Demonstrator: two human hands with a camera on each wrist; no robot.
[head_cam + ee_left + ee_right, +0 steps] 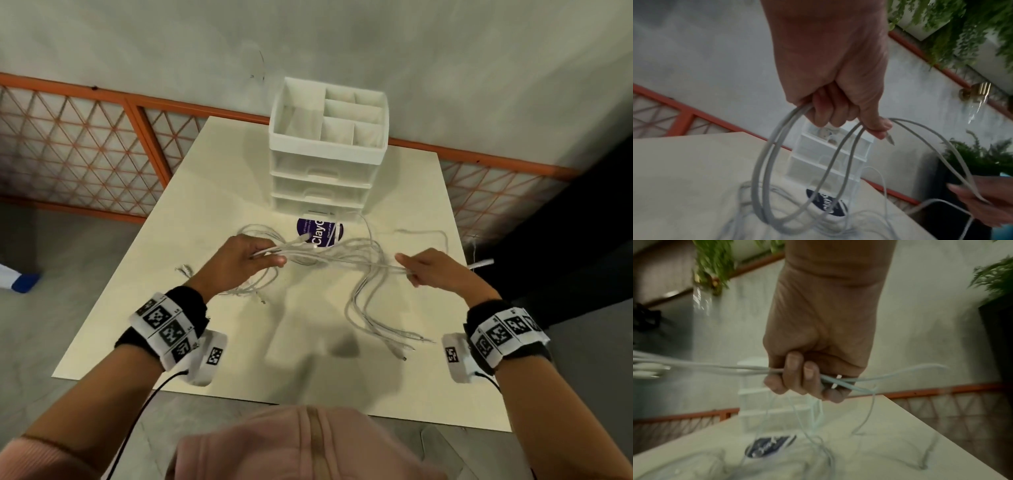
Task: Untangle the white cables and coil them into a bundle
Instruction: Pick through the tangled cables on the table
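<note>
Several white cables (pixel 342 255) stretch in a tangle between my two hands above the cream table (pixel 308 325). My left hand (pixel 246 262) grips a bunch of them at left of centre; its wrist view shows round loops (pixel 797 178) hanging from the curled fingers (pixel 826 112). My right hand (pixel 428 270) grips strands at the right, its fingers (pixel 797 378) curled round them (pixel 725 368). Loose ends (pixel 394 339) trail toward the table's near right. More slack lies under the left hand (pixel 253 287).
A white drawer organiser (pixel 325 150) with an open compartment top stands at the table's far middle. A round purple sticker (pixel 318 233) lies in front of it. An orange lattice fence (pixel 85 150) runs behind the table. A dark planter (pixel 565 240) stands at the right.
</note>
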